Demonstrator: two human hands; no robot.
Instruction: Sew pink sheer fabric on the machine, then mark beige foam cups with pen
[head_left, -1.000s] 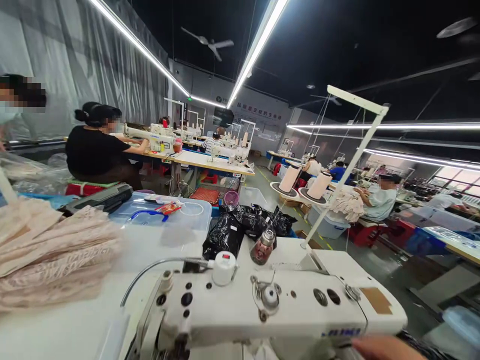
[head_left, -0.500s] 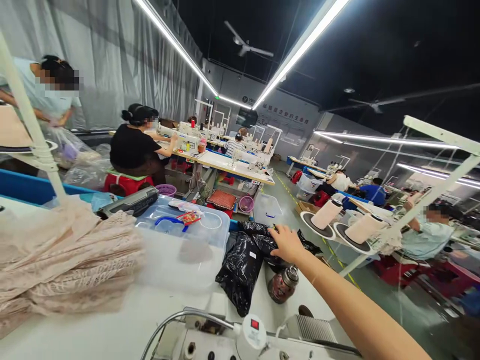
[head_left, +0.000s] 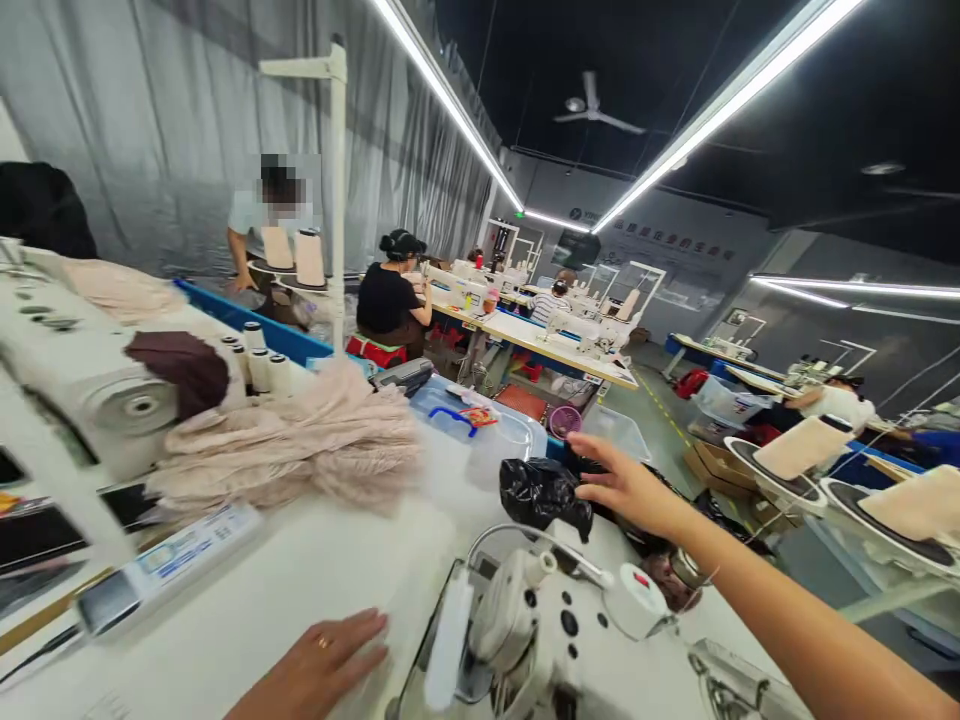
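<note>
My right hand (head_left: 626,485) reaches over the sewing machine head, fingers spread, beside and partly above a black plastic bag (head_left: 546,492); it grips nothing that I can see. A metal-topped bottle (head_left: 684,572) stands below my right wrist, partly hidden by the arm. On the white tabletop (head_left: 315,560), my left hand (head_left: 330,665) lies with its fingers extended and a ring on one of them, left of the white sewing machine (head_left: 525,620). Crumpled beige lace fabric (head_left: 300,450) is heaped beyond the left hand.
A translucent lidded box (head_left: 487,430) sits behind the machine. Thread cones (head_left: 802,447) on a stand are at the right. Dark cloth (head_left: 180,370) and small spools (head_left: 259,368) lie at the left. A person in black (head_left: 386,300) sits at another table.
The view has swung left and down. My left hand has come into view on the tabletop. My right hand stays by the black bag, which now appears bunched up.
</note>
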